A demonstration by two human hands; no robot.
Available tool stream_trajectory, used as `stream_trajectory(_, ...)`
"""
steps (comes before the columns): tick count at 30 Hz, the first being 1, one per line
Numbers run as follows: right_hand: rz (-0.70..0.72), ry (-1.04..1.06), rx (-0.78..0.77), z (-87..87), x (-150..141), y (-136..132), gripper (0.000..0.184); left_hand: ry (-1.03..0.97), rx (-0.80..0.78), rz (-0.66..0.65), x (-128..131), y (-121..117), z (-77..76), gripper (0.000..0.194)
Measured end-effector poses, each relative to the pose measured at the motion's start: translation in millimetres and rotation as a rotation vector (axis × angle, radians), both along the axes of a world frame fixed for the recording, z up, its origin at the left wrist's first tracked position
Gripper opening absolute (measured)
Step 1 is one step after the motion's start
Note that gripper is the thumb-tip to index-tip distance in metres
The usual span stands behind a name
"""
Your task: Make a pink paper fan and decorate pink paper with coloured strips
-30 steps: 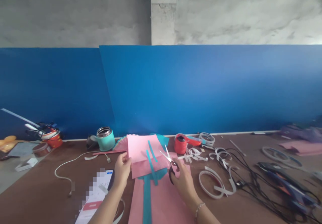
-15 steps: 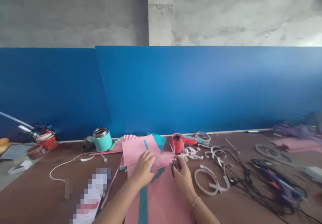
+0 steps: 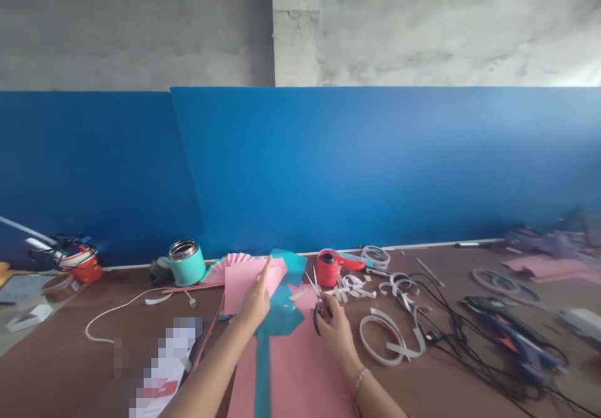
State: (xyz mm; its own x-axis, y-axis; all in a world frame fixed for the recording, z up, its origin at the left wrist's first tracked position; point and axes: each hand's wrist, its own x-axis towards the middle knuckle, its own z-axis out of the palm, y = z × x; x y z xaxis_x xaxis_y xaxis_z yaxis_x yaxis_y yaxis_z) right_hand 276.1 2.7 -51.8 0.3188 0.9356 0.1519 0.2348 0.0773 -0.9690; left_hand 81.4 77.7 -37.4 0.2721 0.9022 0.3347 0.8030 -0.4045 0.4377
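The small pink sheet lies at the far end of the stack of cut paper, near the centre of the work surface. The left hand is positioned over its right-hand part; the index finger extends away from the wearer, the other fingers are curled, and it cannot be determined whether they grip the sheet. The right hand holds the scissors with its fingers closed about the black handles; the blades point away from the wearer and stand slightly apart. Between the hands lies a teal paper shape, with a straight teal strip running from it toward the wearer across the large pink sheet. A second teal piece projects behind the small sheet, and pleated paper is located just to its left. Beyond the scissors stands a red cylindrical item, with white strip offcuts beside it. A loosely coiled white strip rests to the right of the right hand; black cables and a dark blue tool are located farther right. To the left, a phone is partly pixelated and its display text is illegible. An uncovered teal cup stands near the blue panel at the rear of the brown table.
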Motion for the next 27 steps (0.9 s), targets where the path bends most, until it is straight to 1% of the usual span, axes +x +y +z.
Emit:
stream_trajectory(2, -0.007, 0.003, -0.009, 2.4, -0.7, -1.4, 0.043, -0.066, 0.026, -0.016, -3.4, 1.3, -3.4, 0.070)
stream_trajectory(4, -0.008, 0.014, -0.020, 4.2, -1.0, -2.5, 0.044, -0.071, 0.021, -0.028, -4.1, 2.8, -7.3, 0.065)
stream_trajectory(7, -0.001, 0.029, -0.030, 5.8, -1.0, -3.4, 0.045, -0.077, 0.028, 0.025, -4.6, 5.4, -12.3, 0.056)
stream_trajectory(10, 0.007, 0.027, -0.038, 7.3, -1.2, -3.9, 0.045, -0.099, 0.061, 0.105, -7.0, 6.7, -14.8, 0.054)
stream_trajectory(13, 0.002, 0.006, -0.054, 8.6, -1.6, -4.3, 0.043, -0.102, 0.084, 0.117, -6.9, 4.2, -15.3, 0.052)
stream_trajectory(16, -0.006, -0.013, -0.036, 8.2, -1.5, -3.9, 0.041, -0.080, 0.083, 0.043, -0.5, -0.5, -15.7, 0.053)
stream_trajectory(19, -0.005, 0.001, -0.016, 5.4, -0.7, -2.7, 0.040, -0.064, 0.073, -0.017, 6.0, -4.1, -13.2, 0.059)
stream_trajectory(23, 0.006, 0.011, -0.003, 1.7, -0.1, -0.6, 0.041, -0.054, 0.047, -0.002, 5.5, -11.8, 0.2, 0.070)
stream_trajectory(24, 0.004, 0.010, 0.001, 1.4, -0.2, -0.2, 0.042, -0.043, 0.035, -0.019, 5.1, -15.4, 4.0, 0.074)
stream_trajectory(25, 0.001, 0.008, 0.010, 1.2, -0.2, 0.2, 0.042, -0.029, 0.025, -0.064, 5.5, -19.6, 7.0, 0.080)
stream_trajectory(27, -0.014, 0.007, 0.039, 1.3, -0.3, 0.7, 0.041, -0.001, 0.022, -0.214, 9.2, -28.4, 9.7, 0.088)
